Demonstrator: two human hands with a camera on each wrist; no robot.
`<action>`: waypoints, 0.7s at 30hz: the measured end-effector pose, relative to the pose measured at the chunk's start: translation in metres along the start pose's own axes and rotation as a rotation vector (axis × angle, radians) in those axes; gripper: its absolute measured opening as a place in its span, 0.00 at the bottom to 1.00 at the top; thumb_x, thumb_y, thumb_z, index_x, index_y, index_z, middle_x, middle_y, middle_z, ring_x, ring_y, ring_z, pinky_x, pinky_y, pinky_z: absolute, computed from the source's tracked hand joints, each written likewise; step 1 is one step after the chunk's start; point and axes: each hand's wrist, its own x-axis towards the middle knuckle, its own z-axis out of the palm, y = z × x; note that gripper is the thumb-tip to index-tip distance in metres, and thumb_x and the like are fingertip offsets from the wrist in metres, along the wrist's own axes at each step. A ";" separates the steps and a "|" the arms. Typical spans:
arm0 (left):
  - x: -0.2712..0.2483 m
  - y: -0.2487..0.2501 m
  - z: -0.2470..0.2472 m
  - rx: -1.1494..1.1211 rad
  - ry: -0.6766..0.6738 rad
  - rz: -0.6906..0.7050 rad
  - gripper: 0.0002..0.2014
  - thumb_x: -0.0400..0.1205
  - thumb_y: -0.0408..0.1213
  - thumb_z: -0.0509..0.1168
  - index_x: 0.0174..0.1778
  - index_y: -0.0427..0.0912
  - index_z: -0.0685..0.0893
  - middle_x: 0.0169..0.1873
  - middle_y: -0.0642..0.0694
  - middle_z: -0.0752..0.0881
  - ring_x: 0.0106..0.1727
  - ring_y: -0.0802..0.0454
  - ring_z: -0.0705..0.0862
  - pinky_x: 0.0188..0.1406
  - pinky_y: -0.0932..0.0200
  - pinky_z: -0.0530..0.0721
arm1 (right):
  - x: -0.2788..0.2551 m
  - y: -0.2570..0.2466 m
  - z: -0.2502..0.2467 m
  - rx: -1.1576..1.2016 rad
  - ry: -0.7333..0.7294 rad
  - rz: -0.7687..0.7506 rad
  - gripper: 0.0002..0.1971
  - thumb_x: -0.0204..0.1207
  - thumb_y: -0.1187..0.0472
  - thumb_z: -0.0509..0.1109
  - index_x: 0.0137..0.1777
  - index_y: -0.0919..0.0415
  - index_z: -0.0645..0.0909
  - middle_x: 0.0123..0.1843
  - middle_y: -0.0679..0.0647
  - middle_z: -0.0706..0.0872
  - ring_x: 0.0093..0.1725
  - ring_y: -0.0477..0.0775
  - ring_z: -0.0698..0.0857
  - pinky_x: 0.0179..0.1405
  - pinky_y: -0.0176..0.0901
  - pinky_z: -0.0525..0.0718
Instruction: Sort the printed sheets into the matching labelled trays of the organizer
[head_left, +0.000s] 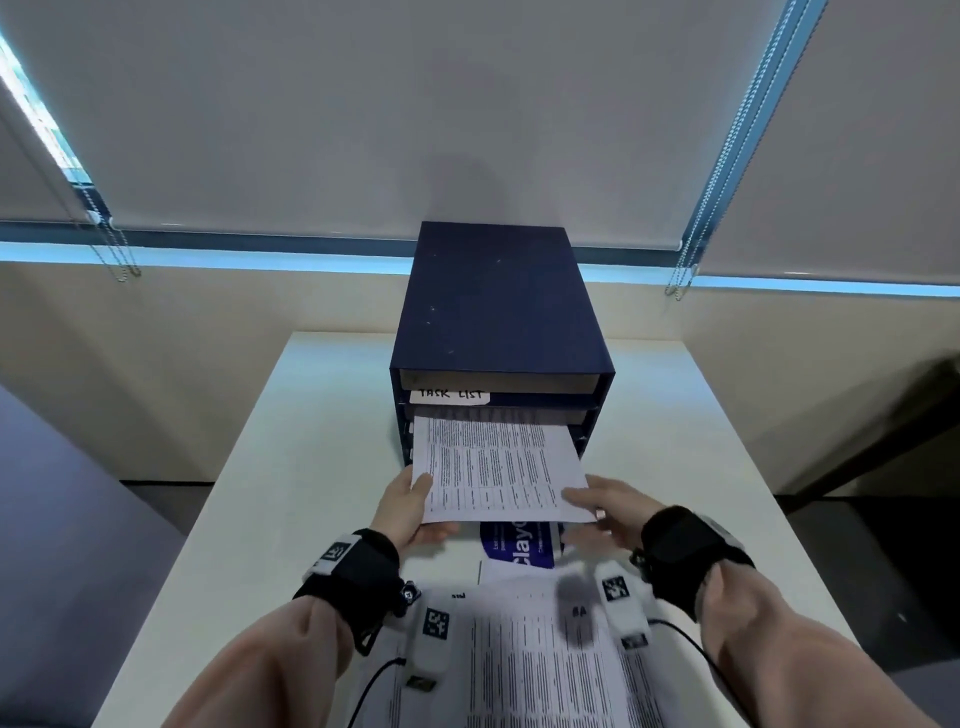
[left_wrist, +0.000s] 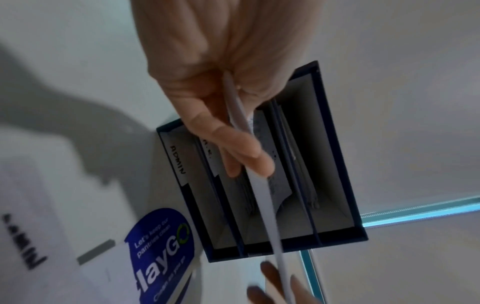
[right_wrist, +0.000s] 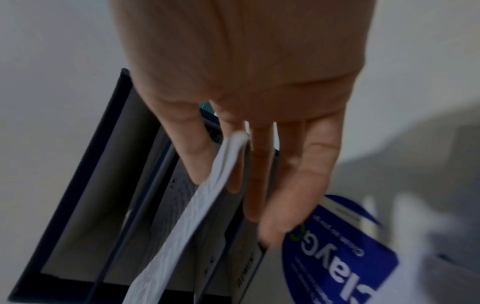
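**Head view: a printed sheet is held at the mouth of the organizer**

In the head view, a printed sheet (head_left: 498, 467) covered in rows of small text is held by both hands in front of the organizer (head_left: 498, 317). Its near left corner is pinched by the left hand (head_left: 408, 506), thumb on top and fingers underneath; the same grip is shown edge-on in the left wrist view, where the sheet (left_wrist: 262, 197) runs between thumb and fingers (left_wrist: 241, 148). The near right corner is met by the right hand (head_left: 605, 506), whose fingers are held straight: in the right wrist view the sheet (right_wrist: 192, 209) is seen passing between the extended fingers (right_wrist: 303, 174), with no curl around it.

Just beyond the hands, the far edge of the sheet is seen entering the second slot from the top, directly below the white label reading "TASK LIST" (head_left: 449, 396). In the left wrist view another tray label, "ADMIN" (left_wrist: 178, 159), is read at the organizer's lowest slot, and paper is already seen inside a slot.

Beneath the hands, a blue leaflet (head_left: 519, 543) lies on the white table (head_left: 270, 467). Nearer than the hands, between the forearms, more printed sheets (head_left: 545, 670) are spread.
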 end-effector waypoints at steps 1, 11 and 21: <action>0.007 -0.003 0.001 0.002 0.017 -0.020 0.16 0.89 0.39 0.51 0.74 0.45 0.69 0.57 0.38 0.85 0.19 0.51 0.83 0.15 0.65 0.79 | 0.003 0.005 -0.006 0.028 -0.015 0.035 0.20 0.79 0.62 0.70 0.69 0.57 0.69 0.64 0.61 0.82 0.34 0.57 0.90 0.22 0.39 0.85; 0.047 0.047 0.005 -0.603 -0.030 0.009 0.23 0.85 0.23 0.56 0.77 0.29 0.62 0.58 0.34 0.82 0.57 0.45 0.85 0.61 0.47 0.84 | 0.056 -0.047 0.024 0.625 0.111 -0.197 0.11 0.82 0.80 0.53 0.60 0.74 0.72 0.56 0.69 0.79 0.57 0.60 0.83 0.63 0.52 0.84; -0.021 -0.058 0.000 1.121 -0.349 0.077 0.10 0.77 0.41 0.69 0.53 0.44 0.82 0.47 0.47 0.84 0.45 0.48 0.83 0.44 0.57 0.79 | 0.000 0.065 0.016 0.109 0.128 -0.027 0.11 0.82 0.67 0.62 0.59 0.70 0.81 0.52 0.67 0.86 0.47 0.64 0.86 0.52 0.56 0.86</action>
